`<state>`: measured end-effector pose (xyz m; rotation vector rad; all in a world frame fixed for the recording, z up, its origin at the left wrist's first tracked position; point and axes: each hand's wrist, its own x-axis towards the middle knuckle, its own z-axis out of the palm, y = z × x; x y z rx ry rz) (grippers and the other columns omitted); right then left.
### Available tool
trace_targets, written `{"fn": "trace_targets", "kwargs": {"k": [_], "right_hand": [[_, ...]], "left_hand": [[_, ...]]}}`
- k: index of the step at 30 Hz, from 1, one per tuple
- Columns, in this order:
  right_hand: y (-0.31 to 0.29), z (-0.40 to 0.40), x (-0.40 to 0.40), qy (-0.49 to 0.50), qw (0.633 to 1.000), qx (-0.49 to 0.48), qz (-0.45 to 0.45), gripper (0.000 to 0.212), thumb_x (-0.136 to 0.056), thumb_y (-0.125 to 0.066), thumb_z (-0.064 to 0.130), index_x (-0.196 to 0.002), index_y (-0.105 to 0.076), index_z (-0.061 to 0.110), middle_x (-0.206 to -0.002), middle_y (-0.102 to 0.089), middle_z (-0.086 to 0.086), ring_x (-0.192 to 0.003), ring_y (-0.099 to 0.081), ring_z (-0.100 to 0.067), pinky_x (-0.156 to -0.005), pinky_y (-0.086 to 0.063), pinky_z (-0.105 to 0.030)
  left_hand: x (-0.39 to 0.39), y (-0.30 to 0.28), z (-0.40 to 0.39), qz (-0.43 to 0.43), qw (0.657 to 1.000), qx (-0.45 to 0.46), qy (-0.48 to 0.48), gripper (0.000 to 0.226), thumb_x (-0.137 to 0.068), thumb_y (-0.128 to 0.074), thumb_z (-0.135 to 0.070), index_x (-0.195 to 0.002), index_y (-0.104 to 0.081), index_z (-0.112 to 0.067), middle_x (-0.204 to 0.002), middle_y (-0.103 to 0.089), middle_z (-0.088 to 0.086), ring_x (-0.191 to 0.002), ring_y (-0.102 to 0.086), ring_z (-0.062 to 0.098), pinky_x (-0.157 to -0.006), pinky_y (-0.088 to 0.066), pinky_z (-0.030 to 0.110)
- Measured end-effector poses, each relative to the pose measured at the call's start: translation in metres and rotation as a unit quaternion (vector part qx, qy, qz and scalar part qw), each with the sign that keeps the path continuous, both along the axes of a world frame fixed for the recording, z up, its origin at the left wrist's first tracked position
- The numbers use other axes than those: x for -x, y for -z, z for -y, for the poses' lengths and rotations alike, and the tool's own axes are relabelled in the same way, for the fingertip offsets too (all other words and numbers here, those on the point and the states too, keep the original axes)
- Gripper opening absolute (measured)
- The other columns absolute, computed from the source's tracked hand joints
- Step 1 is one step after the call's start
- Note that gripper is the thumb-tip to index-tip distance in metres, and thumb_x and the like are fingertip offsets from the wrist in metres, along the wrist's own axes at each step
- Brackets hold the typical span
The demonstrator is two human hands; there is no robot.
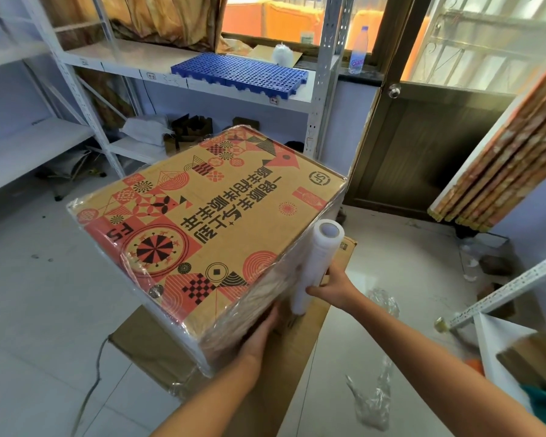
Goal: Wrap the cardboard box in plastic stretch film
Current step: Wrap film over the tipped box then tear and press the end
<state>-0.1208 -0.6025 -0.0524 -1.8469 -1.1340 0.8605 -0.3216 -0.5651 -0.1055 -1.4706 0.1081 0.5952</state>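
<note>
Nearest, loose scraps of film lie on the pale tiled floor. The left hand presses flat, fingers straight, against the near film-covered side of the cardboard box. The right hand has its grip curled round the stretch film roll, held upright just beside the box's corner. The box (printed red and black on top, what is inside cannot be seen) stands on flattened cardboard on the floor. Farther back, white shelving carries a blue perforated mat; a water bottle stands on the sill beside a dark door.
</note>
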Motion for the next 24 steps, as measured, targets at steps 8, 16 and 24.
{"fn": "trace_targets", "kwargs": {"k": [8, 16, 24], "right_hand": [[0.000, 0.007, -0.015, -0.009, 0.999, 0.026, 0.023, 0.060, -0.074, -0.079, 0.017, -0.127, -0.050, 0.014, -0.118, -0.058, -0.002, -0.108, -0.054, -0.018, -0.092, -0.052, -0.037], [-0.006, -0.003, -0.010, -0.022, 0.997, 0.014, 0.079, 0.061, -0.072, -0.081, 0.023, -0.125, -0.052, 0.018, -0.116, -0.060, 0.001, -0.102, -0.057, -0.016, -0.088, -0.053, -0.040], [-0.010, -0.001, -0.007, -0.008, 0.984, 0.025, 0.177, 0.066, -0.068, -0.081, 0.042, -0.123, -0.048, 0.027, -0.106, -0.059, 0.013, -0.093, -0.057, -0.010, -0.075, -0.053, -0.029]], "left_hand": [[-0.035, -0.022, -0.009, 0.067, 0.996, 0.037, 0.045, 0.076, -0.097, -0.040, -0.040, -0.148, -0.001, 0.001, -0.157, -0.006, 0.018, -0.142, -0.011, 0.033, -0.115, -0.012, 0.044], [-0.025, -0.009, -0.027, 0.041, 0.999, 0.011, -0.001, 0.090, -0.093, -0.038, -0.056, -0.147, 0.008, 0.000, -0.156, 0.006, 0.021, -0.139, -0.001, 0.043, -0.098, 0.002, 0.067], [-0.021, -0.013, -0.029, 0.091, 0.993, 0.076, -0.011, 0.091, -0.094, -0.038, -0.051, -0.145, 0.011, 0.005, -0.155, 0.007, 0.023, -0.142, 0.000, 0.041, -0.107, 0.001, 0.060]]}}
